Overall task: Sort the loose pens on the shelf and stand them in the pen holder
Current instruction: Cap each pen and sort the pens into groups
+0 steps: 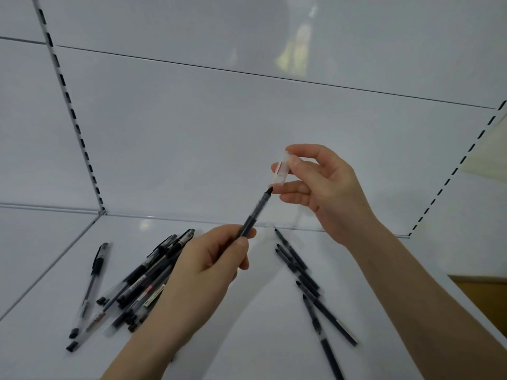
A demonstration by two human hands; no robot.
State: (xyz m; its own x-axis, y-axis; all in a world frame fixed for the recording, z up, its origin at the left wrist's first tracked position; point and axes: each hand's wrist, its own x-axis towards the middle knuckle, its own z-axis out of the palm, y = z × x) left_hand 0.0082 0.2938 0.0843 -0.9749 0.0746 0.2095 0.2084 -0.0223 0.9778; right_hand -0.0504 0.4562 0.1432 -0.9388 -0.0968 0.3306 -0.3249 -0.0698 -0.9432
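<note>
Pinching a dark pen [253, 215] low on its barrel between thumb and curled fingers, the left grip [208, 267] tilts it up and to the right, so the bare tip points at the right grip [326, 187]. The right grip clasps a clear cap [281, 171] between thumb and fingertips, with its mouth down just above the tip. Whether cap and tip touch cannot be told. They are lined up, most likely, so that the cap and pen can meet squarely. Holding the barrel low leaves the whole front of the pen free for that.

Both are raised over the middle of the white shelf [260, 319], towards its rear edge. Under the left forearm a heap of capped pens [142, 283] lies towards the shelf's left side. A single pen [92, 283] lies apart from it, nearer the left edge. On the right, a loose row of slim dark pens [301, 272] runs from the rear edge towards the front right corner, and these appear to have no caps. The two groups, lying well apart, suggest sorting by kind is under way. No pen holder is in view, so standing the pens in it looks yet to come.
</note>
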